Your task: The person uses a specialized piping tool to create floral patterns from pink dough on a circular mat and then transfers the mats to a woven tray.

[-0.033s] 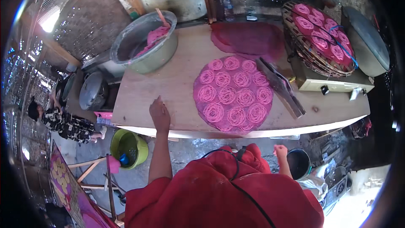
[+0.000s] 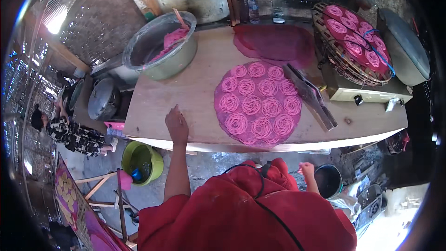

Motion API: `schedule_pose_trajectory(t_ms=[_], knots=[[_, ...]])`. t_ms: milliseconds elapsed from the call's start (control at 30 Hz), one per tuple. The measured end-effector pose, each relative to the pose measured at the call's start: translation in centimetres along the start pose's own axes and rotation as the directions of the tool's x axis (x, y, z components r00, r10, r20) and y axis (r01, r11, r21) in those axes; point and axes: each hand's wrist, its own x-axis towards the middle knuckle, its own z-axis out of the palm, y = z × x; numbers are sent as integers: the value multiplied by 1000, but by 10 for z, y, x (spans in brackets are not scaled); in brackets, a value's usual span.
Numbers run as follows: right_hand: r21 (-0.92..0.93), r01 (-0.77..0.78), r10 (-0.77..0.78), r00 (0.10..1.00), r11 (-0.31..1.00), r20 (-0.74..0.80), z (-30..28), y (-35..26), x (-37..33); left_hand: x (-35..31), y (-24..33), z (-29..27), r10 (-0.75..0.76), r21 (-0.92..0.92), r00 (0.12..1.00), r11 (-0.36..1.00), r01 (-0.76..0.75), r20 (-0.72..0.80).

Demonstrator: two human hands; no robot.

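My left hand (image 2: 177,126) is over the front left of the wooden table (image 2: 153,111), fingers loosely stretched out and holding nothing. To its right lies a round pink mesh sheet (image 2: 236,94) bearing several swirled pink strand rounds (image 2: 251,104). A dark, flat-sided tool (image 2: 310,94) rests aslant over the sheet's right edge. My right hand (image 2: 306,169) hangs in front of the table, below its edge, with its fingers curled in and nothing visible in them. Behind the round sheet lie darker red mesh sheets (image 2: 274,42).
A big metal basin (image 2: 169,62) with pink dough (image 2: 174,38) stands back left. At right, a woven rack (image 2: 332,65) of more pink rounds sits on a stove (image 2: 367,94), beside a large lid (image 2: 403,46). A green tub (image 2: 155,162) and a black bucket (image 2: 328,181) stand below. Another person (image 2: 74,132) is far left.
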Motion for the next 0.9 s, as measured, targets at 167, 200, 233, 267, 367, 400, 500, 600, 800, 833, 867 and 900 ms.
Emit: schedule_pose_trajectory(t_ms=[167,200,233,267,367,400,500,600,800,833,867,900], knots=[[-297,167,-12,887,940,461,39,-35,-60,-3,-4,7,-40,55,999,998,38,24],[-320,200,-12,863,926,505,44,-56,-77,-5,-13,9,9,63,1000,998,-10,10],[-235,64,73,843,970,532,41,-97,-100,-13,-28,7,52,74,999,996,-52,-6],[-71,-220,223,811,973,541,33,-147,-128,-17,-34,4,9,76,1000,997,-10,12],[146,-734,490,573,663,657,16,-159,-128,-10,-17,8,13,-95,1000,995,-14,-5],[162,-479,228,655,863,720,15,-152,-126,-9,-9,7,39,-122,999,992,-37,14],[179,128,-216,717,975,663,0,-159,-110,-3,5,5,-52,-41,997,998,55,62],[-178,315,-270,933,932,238,-29,-185,-73,-8,-6,3,-36,9,998,999,36,42],[-752,-30,-339,880,658,-332,-89,-195,-48,-9,-8,6,-29,9,997,1000,28,72],[-748,-37,-336,878,663,-341,-84,-195,-46,-7,-6,8,-20,2,997,1000,20,73],[-727,95,-309,937,680,-166,-74,-190,-43,-6,-5,9,-16,9,996,1000,15,84],[-681,220,-286,958,699,17,-66,-184,-42,-6,-3,10,-12,14,995,1000,11,94]])
